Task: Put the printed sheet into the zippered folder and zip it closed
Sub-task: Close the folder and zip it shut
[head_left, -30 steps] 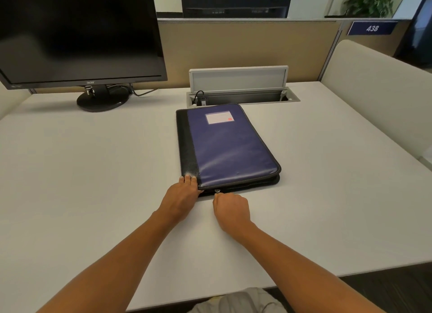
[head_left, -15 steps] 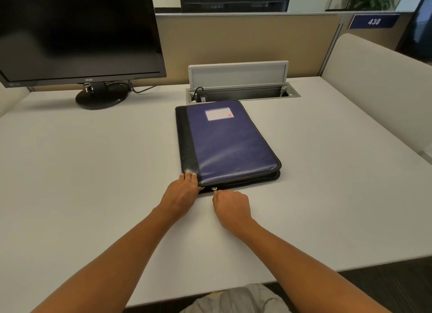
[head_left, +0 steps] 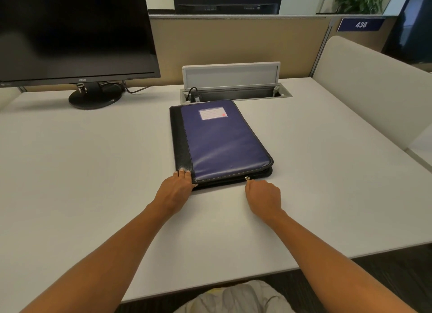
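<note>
A blue and black zippered folder (head_left: 222,142) lies flat on the white desk (head_left: 93,172), its cover down and a white label near its far end. My left hand (head_left: 175,188) presses the folder's near left corner, fingertips on the black spine strip and thumb along the near edge. My right hand (head_left: 263,194) is curled at the near edge and pinches the metal zipper pull (head_left: 247,178), which sits right of the edge's middle. The printed sheet is not visible.
A black monitor (head_left: 74,32) on a round stand occupies the back left. An open cable tray with a raised lid (head_left: 231,75) lies just behind the folder. A beige partition and a padded side panel (head_left: 374,90) bound the desk at the back and right.
My right hand has slid the zipper pull to the right along the folder's near edge. My left hand stays on the near left corner. The camera has shifted slightly.
</note>
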Demonstrator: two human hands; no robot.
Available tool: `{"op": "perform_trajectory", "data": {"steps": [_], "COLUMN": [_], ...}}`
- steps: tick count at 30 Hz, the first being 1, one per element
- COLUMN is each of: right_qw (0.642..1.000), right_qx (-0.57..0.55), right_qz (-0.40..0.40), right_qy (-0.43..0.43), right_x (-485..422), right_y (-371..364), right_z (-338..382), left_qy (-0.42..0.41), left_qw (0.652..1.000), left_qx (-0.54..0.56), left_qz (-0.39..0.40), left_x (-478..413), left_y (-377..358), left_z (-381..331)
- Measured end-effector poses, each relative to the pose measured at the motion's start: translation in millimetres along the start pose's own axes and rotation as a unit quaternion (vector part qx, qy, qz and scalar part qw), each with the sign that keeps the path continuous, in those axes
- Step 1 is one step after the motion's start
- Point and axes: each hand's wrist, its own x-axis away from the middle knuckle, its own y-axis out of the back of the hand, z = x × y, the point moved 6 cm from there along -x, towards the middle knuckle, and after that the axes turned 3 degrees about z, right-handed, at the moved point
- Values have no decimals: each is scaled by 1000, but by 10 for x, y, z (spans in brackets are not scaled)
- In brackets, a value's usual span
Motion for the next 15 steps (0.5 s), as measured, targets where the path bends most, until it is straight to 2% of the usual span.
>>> {"op": "perform_trajectory", "data": {"steps": [9,15], "right_qw": [999,995], "right_qx": [-11,-86], "right_qz": [7,9], "right_qy": [-48,-54], "right_x": [-62,-64], "right_y": [41,55], "right_z": [-256,-287], "left_qy": [17,32], "left_qw": [1000,999], "left_qx": [17,-9], "left_qz": [-9,-41], "left_x": [24,39], "left_y": [57,111], "left_z": [18,-64]}}
